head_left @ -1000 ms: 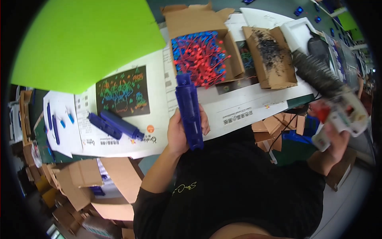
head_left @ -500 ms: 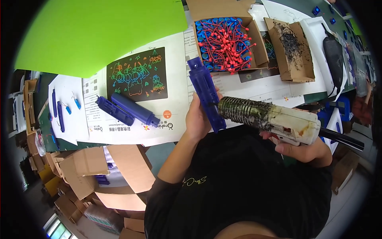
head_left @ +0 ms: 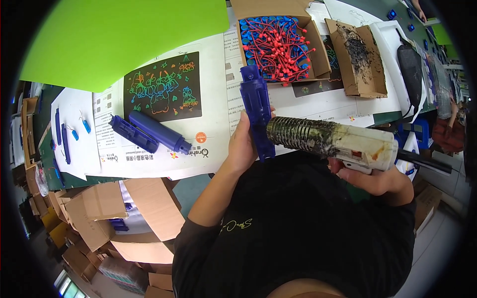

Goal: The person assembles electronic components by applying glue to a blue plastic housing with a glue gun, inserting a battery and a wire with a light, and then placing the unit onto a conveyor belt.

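In my left hand [head_left: 240,145] is a long dark-blue plastic half-shell [head_left: 257,97], held almost upright with its hollow side showing. My right hand [head_left: 370,181] grips a glue gun [head_left: 360,147] with a stained white body, a wire-wrapped, blackened barrel and a black rod out of its back. The barrel's front end is at the shell's right edge; whether the tip touches it is hidden. To the left on the printed sheet lie another open blue shell [head_left: 133,134] and a closed blue tube-like casing [head_left: 158,131].
Beyond the shell stands a cardboard box [head_left: 322,54] of blue cylinders with red wires. Right of it are a black-smeared cardboard tray [head_left: 375,67] and a black pouch-like object [head_left: 410,72]. A green board [head_left: 124,39] covers the far left. Open cartons [head_left: 154,201] stand below the table's edge.
The shell in my left hand has turned more upright. The glue gun stays close against it, its barrel slightly lower along the shell. The whole view has shifted a little.
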The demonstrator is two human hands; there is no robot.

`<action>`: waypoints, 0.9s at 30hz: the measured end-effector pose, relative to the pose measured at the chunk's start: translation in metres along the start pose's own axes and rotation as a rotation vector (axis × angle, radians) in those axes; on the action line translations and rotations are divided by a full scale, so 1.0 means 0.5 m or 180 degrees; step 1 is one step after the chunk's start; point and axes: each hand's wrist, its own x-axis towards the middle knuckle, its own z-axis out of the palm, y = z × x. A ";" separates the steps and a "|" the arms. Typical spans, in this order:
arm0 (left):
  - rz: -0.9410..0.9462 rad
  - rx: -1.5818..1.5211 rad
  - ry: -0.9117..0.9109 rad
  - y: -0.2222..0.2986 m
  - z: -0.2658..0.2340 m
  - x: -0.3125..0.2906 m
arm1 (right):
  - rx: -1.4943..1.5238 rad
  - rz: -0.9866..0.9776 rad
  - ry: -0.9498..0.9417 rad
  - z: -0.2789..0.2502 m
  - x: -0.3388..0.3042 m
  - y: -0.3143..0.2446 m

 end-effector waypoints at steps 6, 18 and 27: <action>-0.0100 0.0223 0.0091 0.001 0.002 0.003 | -0.0412 0.0187 0.0228 -0.001 0.000 -0.004; 0.0068 0.0479 -0.0594 -0.007 -0.004 0.006 | -0.0304 0.0451 0.0539 -0.021 0.017 -0.037; -0.0123 0.0452 -0.0173 -0.001 0.012 0.008 | -0.0258 0.0463 0.0306 -0.025 0.031 -0.052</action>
